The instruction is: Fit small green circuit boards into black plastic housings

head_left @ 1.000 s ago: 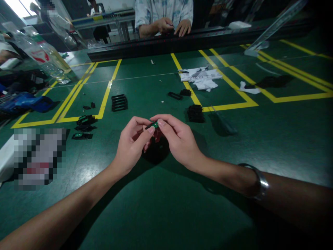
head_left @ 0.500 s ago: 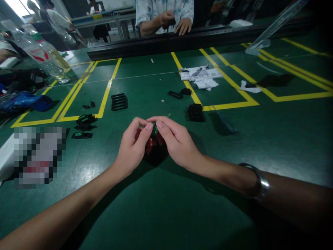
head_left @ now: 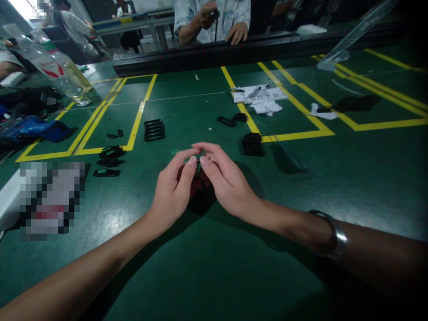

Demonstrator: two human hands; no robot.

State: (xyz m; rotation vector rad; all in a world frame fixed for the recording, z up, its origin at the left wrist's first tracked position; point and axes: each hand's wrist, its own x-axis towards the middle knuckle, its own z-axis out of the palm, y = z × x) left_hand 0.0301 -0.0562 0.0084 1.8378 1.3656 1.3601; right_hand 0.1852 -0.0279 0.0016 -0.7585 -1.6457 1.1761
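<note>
My left hand (head_left: 175,185) and my right hand (head_left: 225,180) meet in front of me, a little above the green tabletop (head_left: 214,267). Between the two thumb tips shows a small green-and-black part (head_left: 198,167), pinched by both hands; fingers cover most of it. To the left lie black pieces with green insets (head_left: 106,172). Beyond my left hand is a row of slim black frames (head_left: 154,130). A black stack of similar parts (head_left: 253,144) sits past my right hand, with a single black frame (head_left: 226,121) farther back.
Torn white paper (head_left: 261,97) lies beyond the parts. A screwdriver-like tool (head_left: 289,156) rests at right. Plastic bottles (head_left: 63,73) and a blue tool (head_left: 40,129) are at left. A co-worker's hands (head_left: 238,32) are behind the dark rail (head_left: 200,54).
My right fingers have lifted and arched slightly over the small part, while both thumbs stay on it. Across the rail, the co-worker's raised hand has gone up with a dark item.
</note>
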